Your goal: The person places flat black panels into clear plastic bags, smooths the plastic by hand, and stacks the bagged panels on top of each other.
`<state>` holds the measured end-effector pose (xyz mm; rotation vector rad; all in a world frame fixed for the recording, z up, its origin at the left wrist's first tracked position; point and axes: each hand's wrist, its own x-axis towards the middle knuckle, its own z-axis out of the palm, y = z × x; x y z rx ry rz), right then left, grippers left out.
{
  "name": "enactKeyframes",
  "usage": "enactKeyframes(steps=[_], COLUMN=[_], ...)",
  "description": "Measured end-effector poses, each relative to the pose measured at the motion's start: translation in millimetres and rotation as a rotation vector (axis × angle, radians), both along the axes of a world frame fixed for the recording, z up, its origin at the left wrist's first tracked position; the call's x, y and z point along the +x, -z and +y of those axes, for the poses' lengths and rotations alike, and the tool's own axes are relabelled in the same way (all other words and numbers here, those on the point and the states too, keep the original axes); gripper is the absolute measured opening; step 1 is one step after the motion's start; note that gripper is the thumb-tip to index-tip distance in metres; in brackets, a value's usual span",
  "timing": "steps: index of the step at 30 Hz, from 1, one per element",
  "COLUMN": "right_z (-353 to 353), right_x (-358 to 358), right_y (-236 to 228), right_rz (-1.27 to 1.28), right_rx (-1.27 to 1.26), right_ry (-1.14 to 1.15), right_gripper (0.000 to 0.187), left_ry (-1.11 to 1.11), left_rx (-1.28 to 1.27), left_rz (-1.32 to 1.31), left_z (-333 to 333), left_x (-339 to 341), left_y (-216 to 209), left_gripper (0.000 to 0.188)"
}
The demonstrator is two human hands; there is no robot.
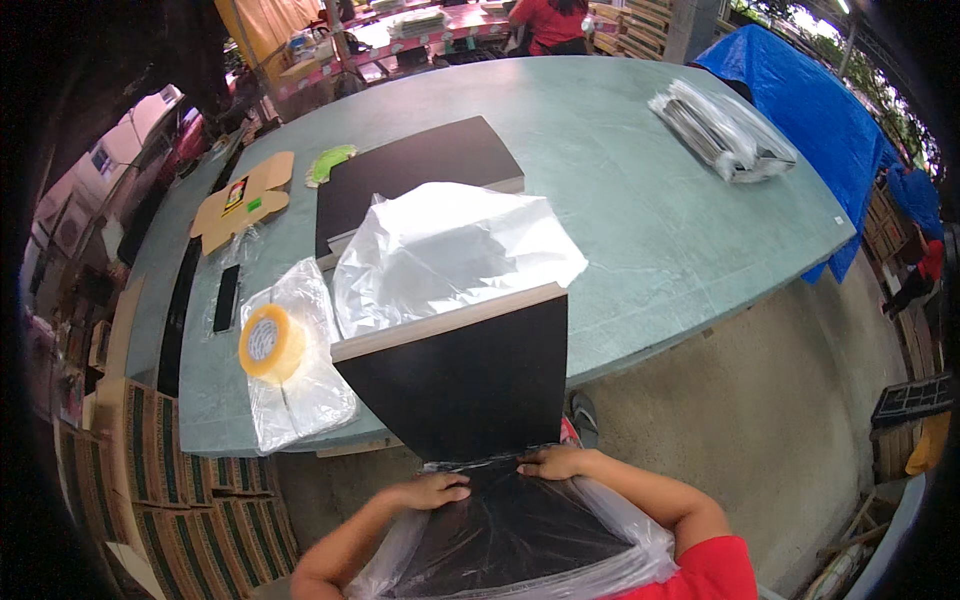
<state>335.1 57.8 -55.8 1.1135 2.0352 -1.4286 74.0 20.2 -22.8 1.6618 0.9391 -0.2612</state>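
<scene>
A flat black slab (480, 375) with a pale, thick edge leans up against the near side of the table. Its lower part sits inside a clear plastic bag (510, 545) that spreads across my lap. At the bag's mouth, my left hand (436, 490) pinches the left rim, fingers curled inward. My right hand (553, 463) grips the rim at the right, with its fingers against the black surface. Behind the slab's top edge lie crumpled clear plastic bags (450, 250), partly over another black slab (420, 170) on the table.
The green table (600, 200) carries a tape roll (271, 343) on plastic bags, a phone (227, 298), flattened cardboard (240, 203), a green cloth-like piece (331, 164) and wrapped items (722, 135) at far right. Stacked cartons (165, 450) stand left; a blue tarp (790, 95) hangs right. People work farther off.
</scene>
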Motion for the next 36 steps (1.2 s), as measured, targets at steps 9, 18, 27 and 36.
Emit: enactKeyframes(steps=[9,18,27,36], right_z=[106.2,279.7,231.9,235.8], right_x=[65.8,54.4,-10.9,11.7], right_y=[-103.3,-35.9,-131.3,-107.4], right_rz=[0.957,0.669,1.260,1.076], right_rx=[-0.203,0.627,-0.209,-0.053], right_ry=[0.203,0.917,1.140,1.231], right_gripper=[0.035,0.031,0.047,0.034], left_ry=[-0.519,-0.124,-0.330,-0.715], left_rx=[0.876,0.834,0.830,0.671], left_rz=[-0.222,-0.039,-0.088,-0.356], left_z=[189.9,268.3,251.6,265.0], left_x=[36.3,111.7,117.6,89.7], left_y=[-207.6,-141.4,-144.9,-162.2], left_gripper=[0.017,0.024,0.035,0.032])
